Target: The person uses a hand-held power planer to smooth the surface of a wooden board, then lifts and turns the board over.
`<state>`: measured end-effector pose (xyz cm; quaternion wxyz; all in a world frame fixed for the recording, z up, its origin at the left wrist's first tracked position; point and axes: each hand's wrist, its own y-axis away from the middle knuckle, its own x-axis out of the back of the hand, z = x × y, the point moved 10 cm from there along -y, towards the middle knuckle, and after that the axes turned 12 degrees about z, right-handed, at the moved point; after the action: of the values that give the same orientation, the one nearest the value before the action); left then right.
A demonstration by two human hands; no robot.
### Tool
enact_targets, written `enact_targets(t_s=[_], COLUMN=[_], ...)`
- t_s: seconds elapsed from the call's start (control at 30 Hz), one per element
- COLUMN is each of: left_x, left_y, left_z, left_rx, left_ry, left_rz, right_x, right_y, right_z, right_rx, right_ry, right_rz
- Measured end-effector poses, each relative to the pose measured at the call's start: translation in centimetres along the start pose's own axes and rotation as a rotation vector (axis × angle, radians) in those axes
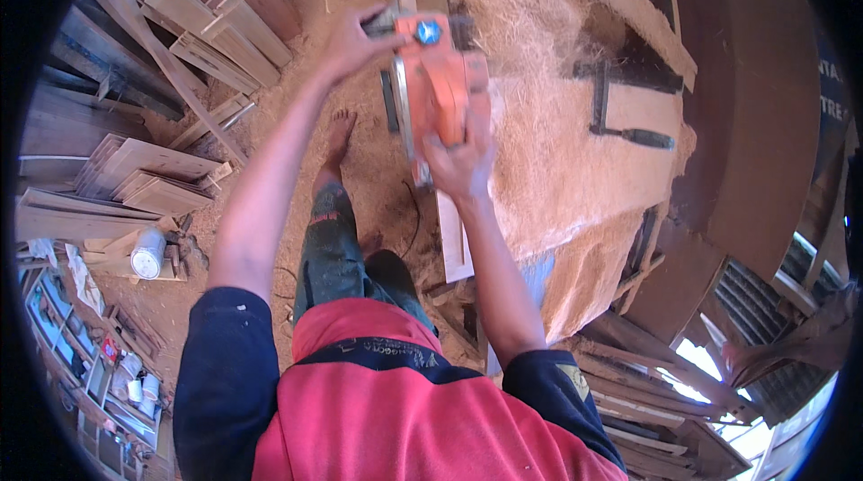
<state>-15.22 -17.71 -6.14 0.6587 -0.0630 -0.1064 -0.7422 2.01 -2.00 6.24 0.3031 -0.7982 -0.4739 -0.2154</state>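
An orange electric hand planer [442, 90] with a blue-centred round knob at its front is over the near edge of the workbench [548, 184]. My right hand [461, 162] is wrapped round its rear handle. At the front, my left hand [355, 42] grips the planer's left side near the knob. Under the planer runs a narrow pale wooden board [454, 243], its ends showing beyond and below the tool; most of it is hidden. Whether the planer's sole touches the board I cannot tell. A black bar clamp [629, 112] lies on the bench to the right.
Wood shavings [512, 13] heap over the far bench and cover the floor. Boards [229, 31] lean in stacks at the left, with a white bucket [148, 254] below them. A dark cord [413, 216] hangs by the bench. Shelves [90, 373] hold containers at lower left.
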Motion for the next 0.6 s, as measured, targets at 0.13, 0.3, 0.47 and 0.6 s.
enact_targets(t_s=[0.13,0.3,0.47,0.6], left_x=[0.5,-4.3,-5.4,-5.0], left_y=[0.9,18.1,31.2,28.9], left_z=[2.5,-2.7,-0.1,-0.3], left_rx=[-0.06,0.061,0.147,0.187], left_ry=[0.092,-0.129,-0.12,-0.103], left_rz=[0.015,-0.032,-0.062,-0.046], right_x=[0.2,9.2,15.7,14.3], right_y=[0.3,16.9,27.7,25.9], right_z=[0.3,4.3,5.3,5.4], right_rx=[-0.151,-0.188,-0.438,-0.423], right_ry=[-0.011,0.186,0.055,0.031], right_rz=[-0.045,-0.126,-0.11,-0.128])
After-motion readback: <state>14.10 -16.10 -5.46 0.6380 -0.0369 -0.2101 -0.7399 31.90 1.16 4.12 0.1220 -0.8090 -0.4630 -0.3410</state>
